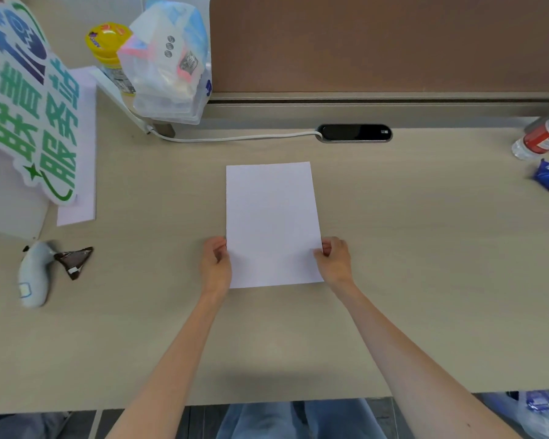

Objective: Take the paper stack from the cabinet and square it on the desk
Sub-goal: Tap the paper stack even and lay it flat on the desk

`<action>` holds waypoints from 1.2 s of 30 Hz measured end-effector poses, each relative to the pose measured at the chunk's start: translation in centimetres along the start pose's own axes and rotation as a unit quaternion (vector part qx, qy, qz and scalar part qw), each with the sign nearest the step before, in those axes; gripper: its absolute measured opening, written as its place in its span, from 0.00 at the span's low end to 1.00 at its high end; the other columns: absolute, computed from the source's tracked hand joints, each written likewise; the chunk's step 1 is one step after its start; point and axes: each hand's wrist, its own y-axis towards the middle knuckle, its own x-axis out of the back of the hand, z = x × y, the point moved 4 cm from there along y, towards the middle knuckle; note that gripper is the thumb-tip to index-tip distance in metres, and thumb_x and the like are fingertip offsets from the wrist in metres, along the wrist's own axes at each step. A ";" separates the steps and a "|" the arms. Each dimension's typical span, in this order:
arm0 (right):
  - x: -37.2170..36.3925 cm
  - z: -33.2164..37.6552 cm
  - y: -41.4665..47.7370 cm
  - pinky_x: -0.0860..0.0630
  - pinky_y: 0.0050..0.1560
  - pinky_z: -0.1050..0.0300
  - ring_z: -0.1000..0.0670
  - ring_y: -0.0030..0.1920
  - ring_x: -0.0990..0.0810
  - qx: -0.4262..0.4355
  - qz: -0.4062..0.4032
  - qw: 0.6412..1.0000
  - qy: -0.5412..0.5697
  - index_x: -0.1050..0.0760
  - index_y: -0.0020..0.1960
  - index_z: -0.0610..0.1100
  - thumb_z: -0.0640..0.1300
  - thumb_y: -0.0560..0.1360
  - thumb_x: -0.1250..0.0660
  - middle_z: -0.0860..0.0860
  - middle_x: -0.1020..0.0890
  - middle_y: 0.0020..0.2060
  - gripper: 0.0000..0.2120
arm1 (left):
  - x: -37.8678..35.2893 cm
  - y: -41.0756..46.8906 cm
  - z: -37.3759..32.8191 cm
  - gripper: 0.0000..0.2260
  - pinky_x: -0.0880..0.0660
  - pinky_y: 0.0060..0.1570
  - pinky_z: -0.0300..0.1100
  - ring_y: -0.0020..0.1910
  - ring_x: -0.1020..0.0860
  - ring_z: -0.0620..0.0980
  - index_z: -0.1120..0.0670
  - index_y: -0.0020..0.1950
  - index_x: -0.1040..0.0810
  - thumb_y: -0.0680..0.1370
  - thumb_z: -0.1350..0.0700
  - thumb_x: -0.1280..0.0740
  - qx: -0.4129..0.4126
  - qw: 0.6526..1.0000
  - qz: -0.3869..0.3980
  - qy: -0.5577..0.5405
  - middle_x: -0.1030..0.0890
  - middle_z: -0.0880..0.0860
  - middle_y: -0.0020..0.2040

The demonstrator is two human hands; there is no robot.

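Head view: the paper stack (pixel 271 223) is already out of the cabinet and lies on the table (pixel 425 248), edges apparently aligned. Its near side edges are pinched by the left hand (pixel 216 264) and right hand (pixel 335 259). Little beyond release seems left.

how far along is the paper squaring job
Done: the white paper stack is out of the cabinet and on the pale wooden desk. In hand: the left hand and right hand pinch its near side edges. Left: edges already look even; only letting go seems to remain.
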 end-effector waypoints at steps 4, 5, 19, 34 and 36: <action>0.1 0.2 0.1 0.30 0.49 0.59 0.48 0.46 0.26 -0.014 0.013 1.000 -0.009 0.27 0.57 0.36 0.34 0.74 0.40 0.44 0.28 0.58 0.12 | 0.0 0.3 -0.6 0.13 0.25 0.60 0.53 0.58 0.21 0.57 0.61 0.59 0.26 0.76 0.67 0.41 0.004 1.000 -0.004 -0.001 0.19 0.59 0.57; 0.1 0.3 0.2 0.30 0.48 0.58 0.48 0.46 0.26 -0.017 0.011 1.000 -0.008 0.27 0.56 0.36 0.34 0.74 0.40 0.44 0.28 0.58 0.12 | 0.0 0.5 -0.8 0.13 0.25 0.60 0.53 0.57 0.22 0.56 0.61 0.59 0.26 0.75 0.67 0.41 0.007 1.000 -0.003 0.003 0.19 0.59 0.57; -1.7 7.4 3.5 0.27 0.57 0.52 0.43 0.62 0.28 0.190 -0.004 0.969 -0.158 0.33 0.65 0.38 0.36 0.76 0.40 0.44 0.32 0.65 0.18 | -3.9 3.7 -7.8 0.19 0.32 0.65 0.52 0.67 0.30 0.57 0.58 0.64 0.27 0.74 0.67 0.41 -0.294 0.910 -0.007 0.292 0.28 0.56 0.68; -7.1 9.3 11.9 0.54 0.78 0.51 0.46 0.79 0.51 0.309 0.041 0.872 -0.377 0.51 0.78 0.42 0.53 0.77 0.63 0.46 0.49 0.79 0.32 | -9.7 11.8 -8.2 0.26 0.60 0.76 0.44 0.79 0.46 0.56 0.62 0.78 0.45 0.81 0.52 0.55 -0.413 0.764 0.101 0.485 0.45 0.60 0.79; -7.4 9.1 12.3 0.50 0.78 0.49 0.45 0.79 0.49 0.312 0.038 0.871 -0.379 0.49 0.78 0.42 0.53 0.77 0.61 0.46 0.47 0.78 0.31 | -9.8 12.0 -8.1 0.26 0.59 0.76 0.44 0.79 0.46 0.56 0.62 0.78 0.45 0.81 0.52 0.55 -0.409 0.770 0.101 0.479 0.44 0.60 0.79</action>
